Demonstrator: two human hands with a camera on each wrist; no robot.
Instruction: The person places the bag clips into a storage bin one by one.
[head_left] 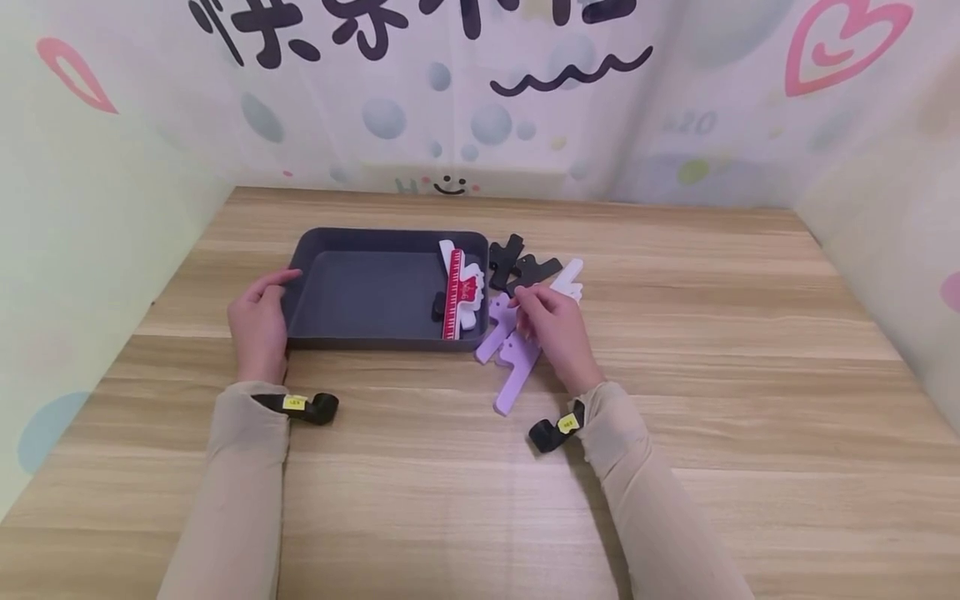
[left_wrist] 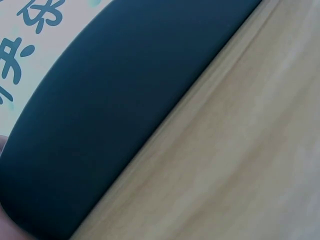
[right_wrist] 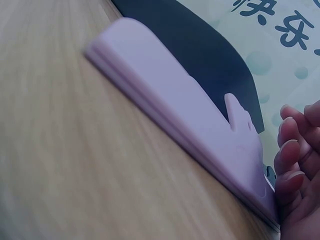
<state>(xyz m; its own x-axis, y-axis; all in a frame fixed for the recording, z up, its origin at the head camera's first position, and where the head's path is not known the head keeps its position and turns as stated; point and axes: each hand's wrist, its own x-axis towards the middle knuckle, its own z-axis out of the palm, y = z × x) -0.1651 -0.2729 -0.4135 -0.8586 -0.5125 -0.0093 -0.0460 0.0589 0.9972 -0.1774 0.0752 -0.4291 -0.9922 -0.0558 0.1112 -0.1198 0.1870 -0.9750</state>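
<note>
A dark grey rectangular tray lies on the table, and my left hand grips its left side at the rim. Inside, at the right end, are a red clip with ruler-like markings, a white clip and a small black piece. My right hand is over the clips just right of the tray, fingers loosely bent, with nothing visible between them. Beneath and beside it lie two purple clips, two black clips and a white clip. The right wrist view shows one purple clip beside the fingers.
The wooden table extends in front of the tray and to the right. Behind it stands a wall covered with a printed sheet. Black straps with small cameras sit on both wrists.
</note>
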